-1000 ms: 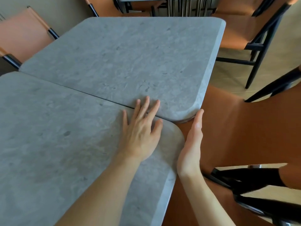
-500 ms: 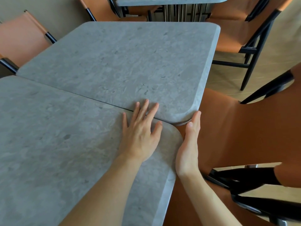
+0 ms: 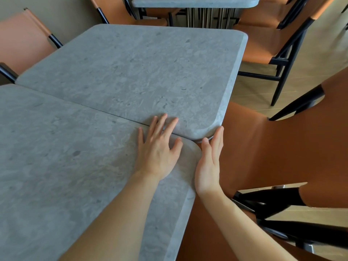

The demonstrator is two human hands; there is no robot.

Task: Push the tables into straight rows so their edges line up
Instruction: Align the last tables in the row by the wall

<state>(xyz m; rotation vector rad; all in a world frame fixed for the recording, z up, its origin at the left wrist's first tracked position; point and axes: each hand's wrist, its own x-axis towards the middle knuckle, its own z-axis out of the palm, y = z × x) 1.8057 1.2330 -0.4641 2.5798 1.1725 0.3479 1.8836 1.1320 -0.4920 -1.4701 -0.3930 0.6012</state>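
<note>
The near table (image 3: 66,176) is filling the lower left of my view, its grey stone-look top butting against the far table (image 3: 141,72) along a thin diagonal seam. I am laying my left hand (image 3: 158,149) flat across that seam, fingers straight and spread, the tips reaching onto the far top. My right hand (image 3: 209,162) is standing on edge, fingers straight, against the near table's rounded corner, its fingertips touching the far table's corner; it is gripping nothing. To do this step well, I am judging that the right palm should push squarely on the side edge while the left feels for any step at the seam. The far corner is jutting out past the near one, so the side edges are not yet lining up, though the wide lens may be exaggerating this. Orange chairs (image 3: 273,147) are crowding the right side, and a third table (image 3: 195,1) is standing beyond.
</note>
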